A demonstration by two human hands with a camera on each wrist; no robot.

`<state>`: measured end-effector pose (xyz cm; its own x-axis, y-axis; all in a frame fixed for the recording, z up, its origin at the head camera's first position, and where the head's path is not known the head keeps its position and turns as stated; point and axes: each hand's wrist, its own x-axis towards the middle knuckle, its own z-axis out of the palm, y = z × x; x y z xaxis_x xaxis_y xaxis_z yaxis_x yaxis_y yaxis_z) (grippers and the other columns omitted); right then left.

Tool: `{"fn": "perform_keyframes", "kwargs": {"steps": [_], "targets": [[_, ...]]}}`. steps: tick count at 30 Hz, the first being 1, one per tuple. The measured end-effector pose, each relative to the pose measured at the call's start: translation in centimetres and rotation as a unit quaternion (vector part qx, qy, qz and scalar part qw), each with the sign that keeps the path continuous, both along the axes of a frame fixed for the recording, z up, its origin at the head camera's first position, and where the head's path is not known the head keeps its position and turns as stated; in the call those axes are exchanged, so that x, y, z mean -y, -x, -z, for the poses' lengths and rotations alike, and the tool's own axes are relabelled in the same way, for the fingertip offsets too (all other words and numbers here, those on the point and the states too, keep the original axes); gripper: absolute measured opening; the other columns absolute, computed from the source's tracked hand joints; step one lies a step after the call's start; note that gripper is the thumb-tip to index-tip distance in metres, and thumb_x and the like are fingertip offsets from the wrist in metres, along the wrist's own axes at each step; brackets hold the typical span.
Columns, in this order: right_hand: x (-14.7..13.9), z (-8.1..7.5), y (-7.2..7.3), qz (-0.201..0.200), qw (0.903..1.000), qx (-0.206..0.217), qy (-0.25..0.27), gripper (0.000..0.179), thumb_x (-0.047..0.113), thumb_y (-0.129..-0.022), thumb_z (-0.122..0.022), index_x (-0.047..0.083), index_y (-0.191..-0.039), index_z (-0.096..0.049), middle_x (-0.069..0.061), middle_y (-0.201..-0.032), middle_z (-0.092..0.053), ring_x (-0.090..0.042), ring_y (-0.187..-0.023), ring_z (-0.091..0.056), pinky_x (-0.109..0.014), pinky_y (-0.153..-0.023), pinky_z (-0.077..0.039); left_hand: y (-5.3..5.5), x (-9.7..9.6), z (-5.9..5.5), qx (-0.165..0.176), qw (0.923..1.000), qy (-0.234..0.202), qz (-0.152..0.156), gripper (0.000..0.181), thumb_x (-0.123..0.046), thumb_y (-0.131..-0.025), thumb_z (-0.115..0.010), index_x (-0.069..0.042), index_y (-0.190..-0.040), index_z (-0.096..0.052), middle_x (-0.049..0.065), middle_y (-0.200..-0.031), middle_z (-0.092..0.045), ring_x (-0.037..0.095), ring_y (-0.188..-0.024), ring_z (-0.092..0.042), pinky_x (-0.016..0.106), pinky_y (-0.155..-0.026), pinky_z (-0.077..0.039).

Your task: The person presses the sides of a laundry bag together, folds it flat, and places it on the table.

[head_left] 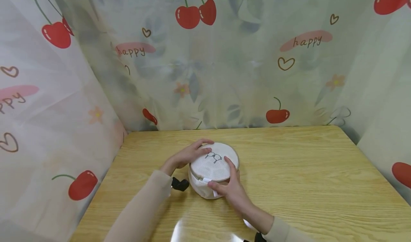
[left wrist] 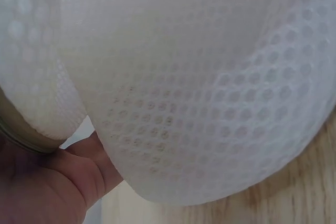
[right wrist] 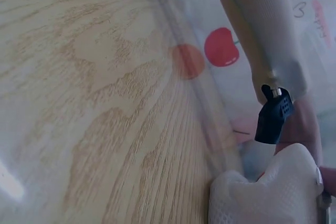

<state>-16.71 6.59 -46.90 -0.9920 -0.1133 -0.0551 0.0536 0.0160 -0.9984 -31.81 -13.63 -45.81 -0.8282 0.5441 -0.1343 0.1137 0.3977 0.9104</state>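
A round white mesh laundry bag (head_left: 213, 169) stands on the table, with a dark line drawing on its lid. My left hand (head_left: 189, 154) grips the lid's rim at the far left, thumb on top and fingers along the far edge. At the near right, my right hand (head_left: 237, 193) holds the rim, its thumb by a white tab (head_left: 207, 180) at the front and a finger on the lid. The mesh bag (left wrist: 236, 103) fills most of the left wrist view, beside part of the left hand (left wrist: 58, 187). In the right wrist view the bag (right wrist: 268, 200) sits low in the corner.
The wood-grain table (head_left: 308, 170) stretches out on both sides of the bag. Cherry-print curtains (head_left: 224, 74) hang behind it and at the sides. A black wrist device (head_left: 179, 184) sits close to the bag's left side.
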Motion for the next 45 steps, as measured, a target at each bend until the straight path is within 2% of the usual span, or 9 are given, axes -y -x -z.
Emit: {"fn": "perform_keyframes", "kwargs": {"steps": [6,13,21,28,30,32,36,39,45], "targets": [[-0.3,0.2,0.4,-0.018,0.9997,0.013,0.005,0.102,0.010,-0.086,-0.086,0.014,-0.164,-0.021,-0.025,-0.168,-0.016,-0.041,-0.149,-0.025,-0.054,-0.118,-0.026,-0.2,0.0,0.4,-0.011,0.9997,0.005,-0.021,0.042,-0.032,-0.105,-0.064,-0.022,-0.146,-0.056,0.007,-0.159,-0.044,0.025,-0.137,-0.046,0.039,-0.107,-0.040],[-0.5,0.9,0.8,-0.024,0.9993,0.029,0.007,0.100,0.000,-0.082,-0.083,0.011,-0.162,-0.024,-0.028,-0.162,-0.027,-0.042,-0.145,-0.034,-0.057,-0.119,-0.025,-0.1,0.0,0.9,0.002,0.9994,0.003,-0.034,0.041,-0.026,-0.104,-0.066,-0.016,-0.143,-0.057,0.012,-0.155,-0.047,0.022,-0.118,-0.057,0.030,-0.089,-0.048],[-0.6,1.0,1.0,-0.019,0.9994,0.028,-0.002,0.100,0.001,-0.082,-0.084,0.012,-0.162,-0.025,-0.028,-0.161,-0.029,-0.041,-0.144,-0.035,-0.057,-0.120,-0.022,-0.2,-0.1,1.0,-0.001,0.9994,0.006,-0.033,0.043,-0.029,-0.105,-0.065,-0.018,-0.145,-0.056,0.012,-0.161,-0.041,0.026,-0.134,-0.048,0.039,-0.104,-0.041],[-0.5,1.0,0.8,-0.026,0.9994,0.021,-0.006,0.104,0.008,-0.083,-0.087,0.012,-0.164,-0.021,-0.025,-0.167,-0.018,-0.041,-0.151,-0.024,-0.059,-0.122,-0.014,-0.4,0.0,1.0,-0.002,0.9993,0.012,-0.035,0.044,-0.034,-0.104,-0.066,-0.020,-0.144,-0.057,0.011,-0.161,-0.042,0.027,-0.139,-0.045,0.045,-0.109,-0.039],[-0.5,1.1,0.8,-0.025,0.9994,0.021,-0.010,0.099,0.011,-0.087,-0.085,0.013,-0.164,-0.022,-0.026,-0.166,-0.020,-0.040,-0.148,-0.029,-0.058,-0.122,-0.018,-0.4,0.0,1.0,-0.002,0.9993,0.012,-0.035,0.044,-0.034,-0.104,-0.066,-0.020,-0.144,-0.057,0.011,-0.161,-0.042,0.028,-0.139,-0.045,0.046,-0.109,-0.040],[-0.5,1.2,0.8,-0.028,0.9993,0.023,-0.008,0.090,0.012,-0.093,-0.079,0.013,-0.163,-0.022,-0.028,-0.160,-0.030,-0.039,-0.137,-0.045,-0.056,-0.116,-0.033,-0.3,0.0,1.1,-0.005,0.9992,0.014,-0.036,0.043,-0.035,-0.104,-0.066,-0.020,-0.144,-0.057,0.011,-0.160,-0.042,0.028,-0.140,-0.045,0.046,-0.109,-0.040],[-0.5,1.5,0.9,-0.029,0.9993,0.022,-0.001,0.073,0.009,-0.101,-0.067,0.013,-0.162,-0.026,-0.029,-0.146,-0.042,-0.027,-0.100,-0.064,-0.041,-0.085,-0.056,-0.4,0.0,1.1,-0.004,0.9989,0.018,-0.042,0.042,-0.033,-0.104,-0.067,-0.018,-0.142,-0.058,0.013,-0.160,-0.043,0.029,-0.139,-0.045,0.045,-0.109,-0.041],[-0.6,1.7,1.0,-0.023,0.9996,0.016,-0.001,0.070,0.004,-0.100,-0.066,0.012,-0.159,-0.029,-0.028,-0.144,-0.042,-0.021,-0.094,-0.061,-0.033,-0.073,-0.056,-0.6,0.1,1.1,0.002,0.9988,0.015,-0.047,0.041,-0.029,-0.103,-0.069,-0.017,-0.141,-0.058,0.014,-0.159,-0.043,0.029,-0.134,-0.048,0.042,-0.105,-0.043],[-0.6,2.1,1.3,-0.009,0.9999,0.011,-0.007,0.070,-0.003,-0.096,-0.068,0.009,-0.157,-0.035,-0.028,-0.145,-0.042,-0.025,-0.102,-0.059,-0.029,-0.071,-0.054,-0.6,0.2,1.7,0.005,0.9988,0.001,-0.048,0.042,-0.024,-0.101,-0.071,-0.015,-0.140,-0.057,0.014,-0.156,-0.044,0.027,-0.125,-0.050,0.038,-0.100,-0.042]]}}
